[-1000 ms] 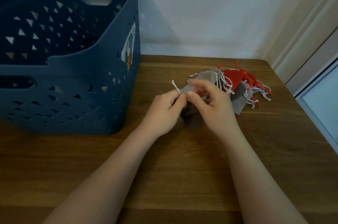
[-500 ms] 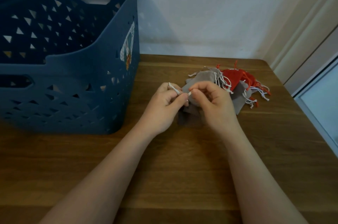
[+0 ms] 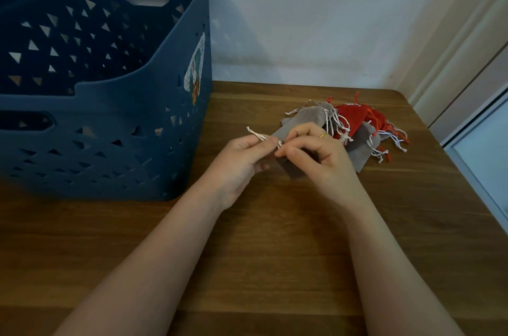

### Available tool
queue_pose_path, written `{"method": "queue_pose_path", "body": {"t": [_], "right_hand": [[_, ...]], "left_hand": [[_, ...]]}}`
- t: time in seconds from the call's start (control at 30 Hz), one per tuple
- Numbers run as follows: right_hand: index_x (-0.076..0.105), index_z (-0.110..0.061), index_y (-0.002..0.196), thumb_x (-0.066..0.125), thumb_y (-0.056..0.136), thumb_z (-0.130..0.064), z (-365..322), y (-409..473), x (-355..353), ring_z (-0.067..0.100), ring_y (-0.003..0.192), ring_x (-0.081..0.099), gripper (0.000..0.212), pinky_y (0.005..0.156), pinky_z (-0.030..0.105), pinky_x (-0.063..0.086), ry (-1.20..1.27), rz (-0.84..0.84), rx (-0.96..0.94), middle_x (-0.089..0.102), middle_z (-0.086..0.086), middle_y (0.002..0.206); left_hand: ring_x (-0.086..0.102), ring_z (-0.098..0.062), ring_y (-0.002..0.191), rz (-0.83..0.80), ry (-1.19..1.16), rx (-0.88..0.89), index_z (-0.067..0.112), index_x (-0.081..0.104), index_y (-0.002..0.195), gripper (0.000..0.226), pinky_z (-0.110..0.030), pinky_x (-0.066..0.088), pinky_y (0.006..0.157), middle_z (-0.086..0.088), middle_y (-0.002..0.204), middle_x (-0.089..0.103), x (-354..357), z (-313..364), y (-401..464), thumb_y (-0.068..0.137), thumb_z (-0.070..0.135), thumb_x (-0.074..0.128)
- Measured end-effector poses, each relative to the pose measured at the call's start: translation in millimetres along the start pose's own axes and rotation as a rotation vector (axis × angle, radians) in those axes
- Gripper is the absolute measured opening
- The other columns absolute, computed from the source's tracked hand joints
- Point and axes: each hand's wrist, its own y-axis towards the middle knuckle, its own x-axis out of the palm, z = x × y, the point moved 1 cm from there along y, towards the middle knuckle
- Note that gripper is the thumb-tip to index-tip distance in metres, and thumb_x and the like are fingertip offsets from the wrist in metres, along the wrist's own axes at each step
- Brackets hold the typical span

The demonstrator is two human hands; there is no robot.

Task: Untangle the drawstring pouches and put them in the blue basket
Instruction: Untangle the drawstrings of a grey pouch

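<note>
A heap of grey and red drawstring pouches (image 3: 354, 127) with tangled white cords lies on the wooden table (image 3: 275, 239) at the middle right. One grey pouch (image 3: 291, 168) hangs between my hands, just above the table. My left hand (image 3: 242, 162) pinches its white cord (image 3: 257, 134), whose loose end sticks up to the left. Fingertip to fingertip with it, my right hand (image 3: 321, 160) pinches the same cord at the pouch's mouth. The blue basket (image 3: 110, 105) stands to the left; its floor is hidden by its front wall.
A white wall runs behind the table. A door frame and a pale panel (image 3: 483, 143) border the table's right edge. Bare wood lies in front of my forearms.
Both hands have stayed together on the cord and shifted slightly, working it between the fingertips. The pouch heap has not moved.
</note>
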Motion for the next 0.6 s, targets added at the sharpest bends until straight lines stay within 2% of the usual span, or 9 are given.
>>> {"method": "queue_pose_path", "body": {"t": [0.07,0.17,0.27,0.43,0.6], "right_hand": [[0.061,-0.022,0.096,0.058,0.084,-0.020,1.2,0.3,-0.4,0.010,0.090,0.058,0.012,0.080,0.023,0.049,0.059,0.054,0.050,0.058,-0.008,0.094],[0.058,-0.021,0.107,0.058,0.087,-0.003,4.1,0.9,0.2,0.006,0.093,0.060,0.027,0.082,0.020,0.049,0.045,0.092,0.111,0.061,-0.007,0.100],[0.065,-0.023,0.102,0.058,0.089,-0.007,5.0,0.2,1.2,0.002,0.093,0.062,0.022,0.084,0.017,0.049,-0.024,0.060,0.153,0.067,-0.010,0.098],[0.064,-0.027,0.097,0.058,0.088,-0.006,4.3,-0.7,0.5,0.001,0.086,0.065,0.024,0.075,0.016,0.051,0.057,0.010,0.215,0.069,-0.009,0.091],[0.069,-0.019,0.087,0.061,0.086,-0.004,5.8,0.8,-4.8,0.012,0.077,0.067,0.017,0.072,0.024,0.054,0.043,-0.019,0.248,0.071,0.002,0.083]], "left_hand": [[0.064,-0.017,0.097,0.013,0.021,0.007,0.012,0.070,0.099,0.021,-0.033,0.049,0.089,-0.001,0.098,0.071,0.4,-0.4,-0.1,0.093,0.023,0.054],[0.062,-0.015,0.089,0.029,0.039,0.022,0.015,0.071,0.094,0.015,-0.030,0.050,0.082,0.000,0.091,0.070,0.4,-0.5,0.4,0.091,0.021,0.057],[0.060,-0.013,0.083,0.046,0.073,0.044,0.018,0.072,0.089,0.014,-0.030,0.050,0.079,0.002,0.086,0.070,-1.3,-1.3,2.2,0.090,0.019,0.058],[0.060,-0.013,0.078,0.010,0.149,0.112,0.014,0.071,0.087,0.013,-0.028,0.049,0.074,-0.003,0.083,0.068,-5.2,-2.4,2.9,0.090,0.013,0.058],[0.063,-0.008,0.069,-0.059,0.284,0.221,0.010,0.070,0.086,0.011,-0.019,0.050,0.065,-0.003,0.074,0.069,-8.2,0.6,1.3,0.088,0.005,0.060]]}}
